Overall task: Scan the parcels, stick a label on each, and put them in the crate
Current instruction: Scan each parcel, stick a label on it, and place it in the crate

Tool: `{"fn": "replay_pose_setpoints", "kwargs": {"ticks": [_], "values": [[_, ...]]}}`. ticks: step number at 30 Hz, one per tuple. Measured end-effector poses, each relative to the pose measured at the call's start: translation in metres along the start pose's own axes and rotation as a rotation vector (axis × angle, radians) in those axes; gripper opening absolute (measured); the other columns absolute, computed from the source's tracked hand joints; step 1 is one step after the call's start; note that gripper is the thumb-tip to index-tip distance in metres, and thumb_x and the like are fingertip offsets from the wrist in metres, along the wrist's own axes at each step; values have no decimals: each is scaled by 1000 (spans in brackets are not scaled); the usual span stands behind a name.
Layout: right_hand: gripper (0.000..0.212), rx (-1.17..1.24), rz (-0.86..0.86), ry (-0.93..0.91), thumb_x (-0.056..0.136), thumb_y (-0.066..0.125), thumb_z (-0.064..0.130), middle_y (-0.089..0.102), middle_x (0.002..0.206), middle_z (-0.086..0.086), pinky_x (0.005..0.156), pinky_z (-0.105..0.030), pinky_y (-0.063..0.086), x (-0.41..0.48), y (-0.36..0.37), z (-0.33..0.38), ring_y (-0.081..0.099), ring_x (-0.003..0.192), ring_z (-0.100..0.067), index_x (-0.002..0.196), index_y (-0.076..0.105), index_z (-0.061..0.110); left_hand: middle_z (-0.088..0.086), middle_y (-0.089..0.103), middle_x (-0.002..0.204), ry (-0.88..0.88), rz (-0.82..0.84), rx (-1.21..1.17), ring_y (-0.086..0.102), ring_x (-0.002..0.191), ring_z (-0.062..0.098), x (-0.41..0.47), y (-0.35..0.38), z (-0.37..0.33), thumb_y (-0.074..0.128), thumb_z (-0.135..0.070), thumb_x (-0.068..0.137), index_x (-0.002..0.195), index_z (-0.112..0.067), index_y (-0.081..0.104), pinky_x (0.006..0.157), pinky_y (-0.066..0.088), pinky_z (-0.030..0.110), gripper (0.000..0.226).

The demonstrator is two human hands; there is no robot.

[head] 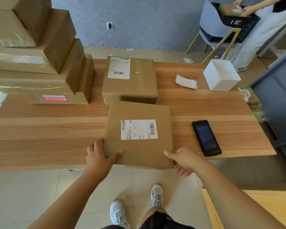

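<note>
Two hands hold one flat parcel (139, 134), which lies at the near edge of the wooden table (48, 129) with its near side at or just past that edge. Its printed label (139, 129) faces up.

Grip: the left hand (99, 156) clasps the near left corner, thumb on top. The right hand (186, 160) clasps the near right corner, thumb on top and fingers curled beneath.

Handling, as judged: thin corrugated card, probably light and fairly stiff. The broad face may bow if lifted by one corner. The surface looks dry and not slippery. It is best held at two sides, clear of the label.

Also on the table:
- Handheld scanner (206, 138), screen up, near edge toward the right end, untouched.
- Second labelled parcel (130, 80), thicker, mid-table.
- Stack of cartons (40, 63), left end.
- Loose pile of labels (186, 81), toward the far right.
- White open-topped box (221, 75), far right corner; no contents can be made out.

Beyond the table's far right corner is a black crate (239, 23) on a chair (211, 22). It holds a brown parcel under another person's hands.
</note>
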State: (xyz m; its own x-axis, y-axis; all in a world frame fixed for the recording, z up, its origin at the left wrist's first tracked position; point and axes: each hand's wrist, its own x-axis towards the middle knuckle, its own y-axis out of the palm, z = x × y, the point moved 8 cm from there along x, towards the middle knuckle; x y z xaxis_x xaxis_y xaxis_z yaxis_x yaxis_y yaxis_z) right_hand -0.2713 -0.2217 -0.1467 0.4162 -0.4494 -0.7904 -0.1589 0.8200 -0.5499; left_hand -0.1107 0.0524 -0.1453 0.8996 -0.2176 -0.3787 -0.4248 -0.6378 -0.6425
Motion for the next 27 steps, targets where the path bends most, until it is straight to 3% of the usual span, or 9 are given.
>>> {"fn": "replay_pose_setpoints", "kwargs": {"ticks": [2,4,7,10,13,16,19,25,27], "values": [[57,-66,7,-47,81,55,66,71,69,-1,54,-25,52,-2,9,9,69,59,-14,90,64,11,7,34,140,9,22,7,36,126,34,-1,-4,7,75,-51,68,144,-24,24,102,37,50,96],[46,-132,-217,-113,81,57,63,66,74,4,57,-28,46,-3,-6,20,62,65,-12,84,59,17,6,36,139,45,36,0,40,124,30,2,-10,11,77,-47,68,144,-24,25,101,38,46,95],[51,-60,-487,-246,82,61,56,59,101,7,71,-34,47,-7,-30,43,57,90,-15,118,48,21,4,43,137,93,78,-50,45,116,20,9,-20,15,80,-39,68,144,-26,27,90,40,33,93],[80,-193,-456,-401,83,63,50,23,154,-5,110,-42,29,0,-30,66,25,140,-27,148,22,26,3,43,138,128,38,-65,47,116,19,17,-31,14,83,-34,66,143,-25,29,89,38,29,95],[79,-377,-369,-381,89,50,56,-8,161,-1,117,-44,11,9,-23,66,-6,147,-26,152,8,31,6,36,132,119,-124,-99,49,94,11,18,-43,13,88,-34,57,133,-19,37,82,41,30,93],[74,-401,-387,-314,91,42,59,2,161,-2,114,-44,18,10,-22,55,5,146,-28,151,10,30,4,40,117,31,-251,-121,52,89,19,14,-48,20,86,-39,59,113,-15,44,73,44,31,72],[72,-454,-458,-217,91,38,62,16,157,-6,107,-47,28,0,-24,43,19,141,-32,150,17,28,-1,60,98,14,-140,-125,58,79,15,13,-30,14,74,-40,74,98,-19,48,61,45,29,41],[63,-448,-592,-62,88,37,66,45,132,-10,89,-45,40,-20,-28,9,46,118,-33,134,40,23,-12,59,114,110,176,-229,60,89,-2,8,16,-19,74,-21,78,123,-24,50,68,51,25,51],[60,-439,-612,-80,90,38,63,45,131,-11,88,-43,42,-22,-29,2,48,115,-33,133,42,22,-8,57,123,154,213,-229,58,101,2,9,25,-32,73,-17,79,131,-22,46,82,50,25,58]]}}
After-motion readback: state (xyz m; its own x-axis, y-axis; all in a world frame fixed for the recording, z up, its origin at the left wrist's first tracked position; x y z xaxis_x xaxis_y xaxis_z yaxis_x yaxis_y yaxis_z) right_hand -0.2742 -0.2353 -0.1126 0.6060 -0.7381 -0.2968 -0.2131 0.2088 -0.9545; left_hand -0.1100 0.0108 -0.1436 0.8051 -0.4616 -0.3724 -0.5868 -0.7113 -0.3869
